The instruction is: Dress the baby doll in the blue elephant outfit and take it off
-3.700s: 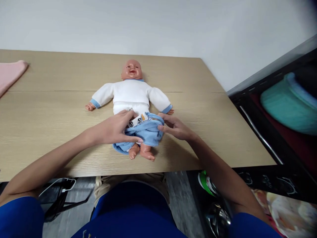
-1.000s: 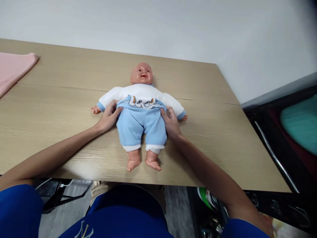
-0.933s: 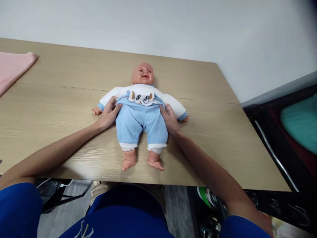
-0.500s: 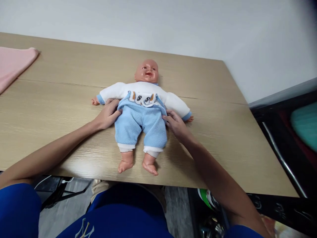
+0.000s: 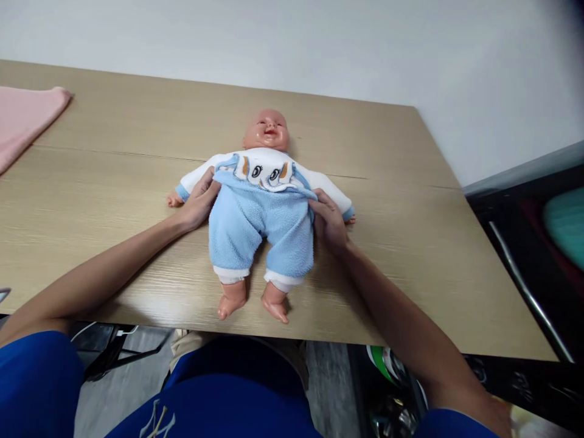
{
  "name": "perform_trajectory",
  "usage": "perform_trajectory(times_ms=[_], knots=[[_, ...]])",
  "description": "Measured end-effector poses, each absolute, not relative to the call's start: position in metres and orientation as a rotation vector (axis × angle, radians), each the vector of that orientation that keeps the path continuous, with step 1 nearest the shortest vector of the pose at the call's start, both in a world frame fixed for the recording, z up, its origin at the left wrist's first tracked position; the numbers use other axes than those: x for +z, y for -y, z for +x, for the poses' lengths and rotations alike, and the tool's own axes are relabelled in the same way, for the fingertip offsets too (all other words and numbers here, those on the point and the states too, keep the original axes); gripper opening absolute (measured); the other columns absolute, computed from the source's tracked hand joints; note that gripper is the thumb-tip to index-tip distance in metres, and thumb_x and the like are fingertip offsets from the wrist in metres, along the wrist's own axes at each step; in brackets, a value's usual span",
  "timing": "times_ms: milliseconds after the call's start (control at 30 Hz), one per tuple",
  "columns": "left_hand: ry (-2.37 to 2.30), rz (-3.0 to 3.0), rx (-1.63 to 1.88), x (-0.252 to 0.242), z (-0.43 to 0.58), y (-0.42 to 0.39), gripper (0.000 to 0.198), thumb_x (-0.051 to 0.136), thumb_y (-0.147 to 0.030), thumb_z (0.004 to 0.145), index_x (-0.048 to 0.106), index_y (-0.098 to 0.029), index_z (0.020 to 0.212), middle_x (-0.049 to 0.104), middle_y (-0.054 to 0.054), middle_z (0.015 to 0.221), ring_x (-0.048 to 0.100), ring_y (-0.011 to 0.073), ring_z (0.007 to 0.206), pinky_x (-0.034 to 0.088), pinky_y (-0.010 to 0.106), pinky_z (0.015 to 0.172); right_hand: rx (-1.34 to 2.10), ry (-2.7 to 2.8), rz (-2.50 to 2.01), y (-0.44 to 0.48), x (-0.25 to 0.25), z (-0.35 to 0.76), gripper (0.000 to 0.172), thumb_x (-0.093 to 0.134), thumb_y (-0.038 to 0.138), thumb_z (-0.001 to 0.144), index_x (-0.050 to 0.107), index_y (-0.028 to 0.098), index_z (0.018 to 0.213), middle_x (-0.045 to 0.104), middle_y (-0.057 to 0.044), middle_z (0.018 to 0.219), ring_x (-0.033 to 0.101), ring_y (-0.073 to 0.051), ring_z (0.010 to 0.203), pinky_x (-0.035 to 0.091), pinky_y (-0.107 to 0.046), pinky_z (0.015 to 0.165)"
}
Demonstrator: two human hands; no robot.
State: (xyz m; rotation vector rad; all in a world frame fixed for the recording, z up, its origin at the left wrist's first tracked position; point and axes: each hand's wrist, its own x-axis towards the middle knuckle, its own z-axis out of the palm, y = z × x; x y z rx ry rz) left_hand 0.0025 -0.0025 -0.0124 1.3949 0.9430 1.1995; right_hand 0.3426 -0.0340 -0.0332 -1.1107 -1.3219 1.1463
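Currently the doll [image 5: 268,131] lies on its back near the front edge of the wooden table [image 5: 114,201], with its head pointing away from the person and its bare feet toward the person. The doll wears a white top [image 5: 322,184] with blue cuffs. The blue trousers [image 5: 262,228] cover both legs, and their bib [image 5: 265,171], printed with two eyes, is raised onto the chest. The left hand [image 5: 197,205] rests against the doll's flank just below the sleeve, and its fingers are closed on the upper edge of the blue trousers at that side. The right hand [image 5: 329,220] sits at the opposite flank, with its fingers curled and gripping the same garment at the waist edge. Both forearms lie low over the table and converge on the doll. A pink cloth [image 5: 25,118] lies at the far left of the table, well apart from the doll. A teal object [image 5: 566,225] sits inside a dark unit to the right of the table, partly cut off by the frame edge
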Motion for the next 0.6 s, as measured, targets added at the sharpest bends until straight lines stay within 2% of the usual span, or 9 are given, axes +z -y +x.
perform_trajectory(times_ms=[67,167,267,400,467,600], knots=[[-0.910,1.444,1.148,-0.011,-0.002,-0.002,0.073,0.084,-0.092,0.092,0.070,-0.026,0.120,0.074,0.010,0.120,0.072,0.0342,0.126,0.062,0.049,0.110,1.116,1.301,-1.111,0.034,-0.034,0.342,0.047,0.074,0.076,0.093,0.059,0.032,0.092,0.057,-0.003,0.088,0.063,-0.031,0.093,0.059,-0.048,0.093],[-0.875,1.390,1.096,-0.011,-0.009,-0.005,0.067,0.095,-0.083,0.084,0.067,-0.026,0.105,0.067,0.005,0.100,0.071,0.0292,0.100,0.063,0.045,0.096,1.076,1.330,-1.106,0.037,-0.032,0.343,0.046,0.074,0.075,0.091,0.057,0.032,0.092,0.052,-0.002,0.088,0.058,-0.029,0.089,0.057,-0.046,0.090],[-0.835,1.352,1.093,-0.010,-0.014,-0.006,0.069,0.099,-0.081,0.077,0.062,-0.026,0.096,0.059,0.003,0.091,0.063,0.0260,0.087,0.058,0.044,0.086,1.036,1.475,-1.074,0.040,-0.017,0.344,0.047,0.077,0.077,0.094,0.067,0.030,0.095,0.058,-0.004,0.093,0.059,-0.029,0.094,0.058,-0.048,0.097],[-0.833,1.556,1.183,-0.003,-0.014,-0.007,0.071,0.094,-0.087,0.082,0.063,-0.025,0.090,0.059,0.005,0.094,0.062,0.0261,0.092,0.057,0.044,0.089,0.952,1.670,-1.038,0.035,0.009,0.340,0.047,0.085,0.076,0.096,0.077,0.030,0.101,0.066,-0.005,0.103,0.064,-0.031,0.106,0.059,-0.051,0.110],[-0.856,1.585,1.233,-0.001,-0.012,-0.008,0.068,0.092,-0.087,0.087,0.063,-0.026,0.093,0.059,0.004,0.093,0.063,0.0253,0.091,0.058,0.043,0.088,1.020,1.621,-1.037,0.027,0.015,0.333,0.050,0.087,0.078,0.095,0.076,0.031,0.107,0.070,-0.005,0.105,0.067,-0.031,0.105,0.062,-0.050,0.106],[-0.949,1.463,1.233,-0.002,-0.009,-0.010,0.068,0.084,-0.092,0.093,0.063,-0.028,0.104,0.058,0.001,0.085,0.059,0.0211,0.077,0.055,0.037,0.075,1.217,1.471,-1.032,0.006,0.005,0.320,0.058,0.091,0.081,0.089,0.075,0.033,0.115,0.077,-0.004,0.107,0.072,-0.030,0.105,0.065,-0.046,0.096]])
